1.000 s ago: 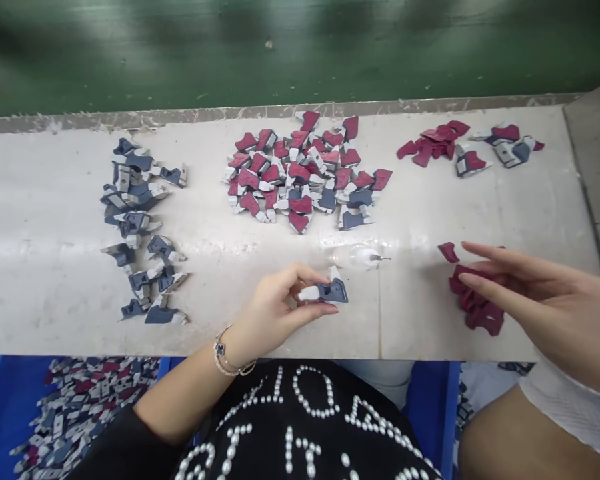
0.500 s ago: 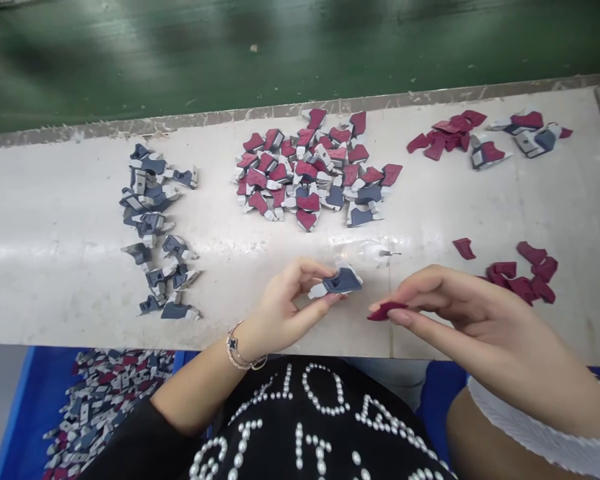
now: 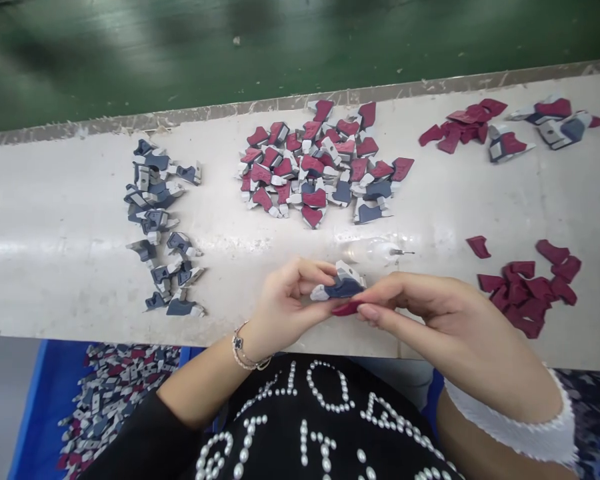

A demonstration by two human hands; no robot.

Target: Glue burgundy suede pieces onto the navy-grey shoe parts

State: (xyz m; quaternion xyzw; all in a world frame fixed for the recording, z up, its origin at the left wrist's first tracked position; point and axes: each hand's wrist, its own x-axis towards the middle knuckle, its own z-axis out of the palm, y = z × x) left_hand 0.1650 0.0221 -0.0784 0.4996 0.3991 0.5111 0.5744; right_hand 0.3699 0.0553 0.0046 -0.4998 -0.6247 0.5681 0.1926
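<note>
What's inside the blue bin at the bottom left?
The blue bin holds lots of small white, blue-grey and dark red pieces. They hide what's beneath, and the black sleeve covers some.

The single head-worn camera looks forward and steeply down past the wearer's black top (image 3: 275, 453), fairly near the left hand (image 3: 293, 303) and right hand (image 3: 445, 320), covering the worktable (image 3: 70, 267) and green panel (image 3: 300, 53) beyond.
</note>
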